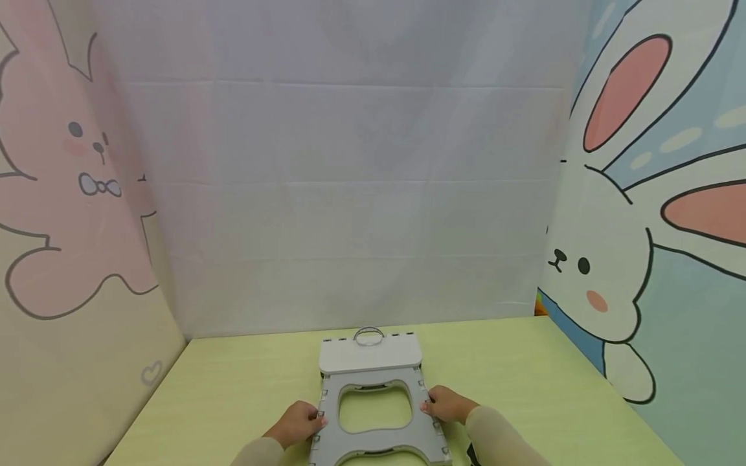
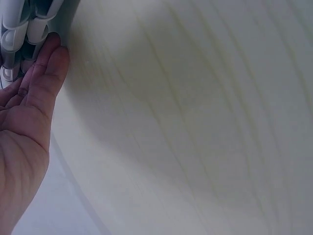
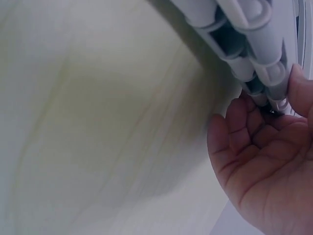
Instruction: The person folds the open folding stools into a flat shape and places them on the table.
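A folded white and grey step stool lies in front of me in the head view, its white panel and a small loop handle at the far end. My left hand grips its left edge, and my right hand grips the opposite edge, thumb on top. Hinge knuckles of the stool show above the left fingers in the left wrist view. In the right wrist view, curled fingers reach under the hinged side of the stool. Whether the stool touches the table throughout, I cannot tell.
The pale yellow-green table extends around the stool. A white sheet hangs behind it, with rabbit-print panels on both sides. A small dark item, only partly visible, is beside the right sleeve.
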### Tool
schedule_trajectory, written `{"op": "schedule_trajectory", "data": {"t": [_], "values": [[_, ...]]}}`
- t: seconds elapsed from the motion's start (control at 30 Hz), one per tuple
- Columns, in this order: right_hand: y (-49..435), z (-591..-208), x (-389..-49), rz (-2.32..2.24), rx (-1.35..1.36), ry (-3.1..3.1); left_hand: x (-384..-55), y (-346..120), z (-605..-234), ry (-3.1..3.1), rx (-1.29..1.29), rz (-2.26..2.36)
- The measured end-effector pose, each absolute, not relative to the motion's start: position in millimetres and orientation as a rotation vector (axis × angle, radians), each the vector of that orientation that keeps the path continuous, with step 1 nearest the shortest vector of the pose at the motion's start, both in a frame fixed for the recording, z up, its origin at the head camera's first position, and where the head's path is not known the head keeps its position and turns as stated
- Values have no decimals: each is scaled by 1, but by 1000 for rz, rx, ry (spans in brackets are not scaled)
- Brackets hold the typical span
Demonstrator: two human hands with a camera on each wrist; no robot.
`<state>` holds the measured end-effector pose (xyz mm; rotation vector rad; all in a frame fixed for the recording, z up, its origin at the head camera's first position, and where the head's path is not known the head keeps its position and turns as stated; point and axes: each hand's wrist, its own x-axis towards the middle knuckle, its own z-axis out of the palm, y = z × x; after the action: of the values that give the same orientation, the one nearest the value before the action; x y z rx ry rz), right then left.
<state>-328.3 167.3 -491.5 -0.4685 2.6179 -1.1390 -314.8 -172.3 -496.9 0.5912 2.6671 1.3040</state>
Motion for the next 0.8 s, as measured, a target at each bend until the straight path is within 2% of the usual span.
{"op": "schedule_trajectory", "data": {"t": [0.6, 0.8], "values": [[169, -495, -327, -1128, -461, 2579, -316, -168, -496, 2660, 475, 1261], [172, -511, -339, -1161, -492, 2549, -314, -171, -495, 2673, 473, 1252]]}}
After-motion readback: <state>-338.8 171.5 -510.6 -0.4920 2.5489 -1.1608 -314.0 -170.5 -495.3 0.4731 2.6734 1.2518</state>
